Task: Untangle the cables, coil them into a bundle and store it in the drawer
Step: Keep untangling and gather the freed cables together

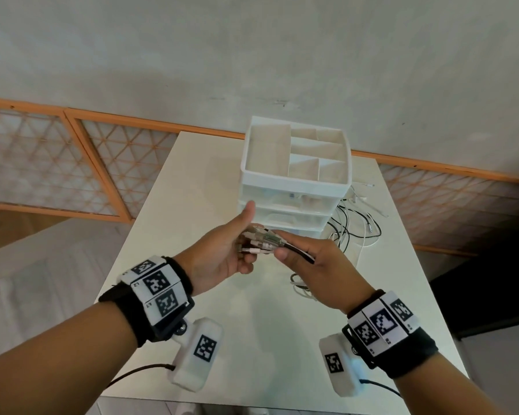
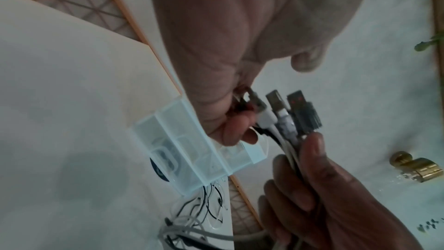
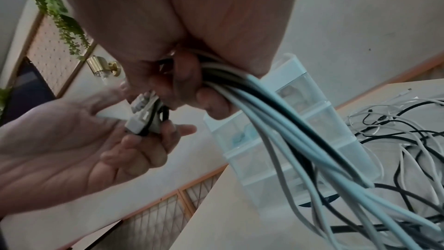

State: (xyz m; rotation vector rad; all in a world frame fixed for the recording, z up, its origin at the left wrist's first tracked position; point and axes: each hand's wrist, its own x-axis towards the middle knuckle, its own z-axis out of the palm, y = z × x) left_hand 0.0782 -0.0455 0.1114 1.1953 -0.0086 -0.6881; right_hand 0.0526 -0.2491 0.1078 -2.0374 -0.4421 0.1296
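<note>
In the head view, both hands meet above the white table (image 1: 192,187), just in front of a white drawer unit (image 1: 294,187) whose top tray is split into compartments. The right hand (image 1: 315,265) grips a gathered bunch of black and white cables (image 1: 297,250) in a curled fist, the bunch's long axis running roughly left to right with the USB plug ends (image 1: 261,244) pointing left into the left hand (image 1: 222,253). The left hand cups those plug ends with loosely curled fingers, thumb raised toward the drawer unit. The rest of the cables lie in a loose tangle (image 1: 354,226) on the table to the right of the unit, and a few loops hang below the right hand. In the left wrist view, the plug ends (image 2: 288,113) stand side by side, tips pointing up and away from the right hand's fingers (image 2: 312,168), which are wrapped round the cords just below them; the left hand's fingers (image 2: 238,130) curl against the nearest plug. The translucent drawers (image 2: 192,145) sit behind, closed, with the tangle (image 2: 199,216) beyond. In the right wrist view, the right hand (image 3: 192,83) clenches the cords (image 3: 288,130), which stream down and to the right toward the table, while the plugs (image 3: 144,117) point left into the left hand's (image 3: 72,149) cupped palm, its fingertips pinching them.
</note>
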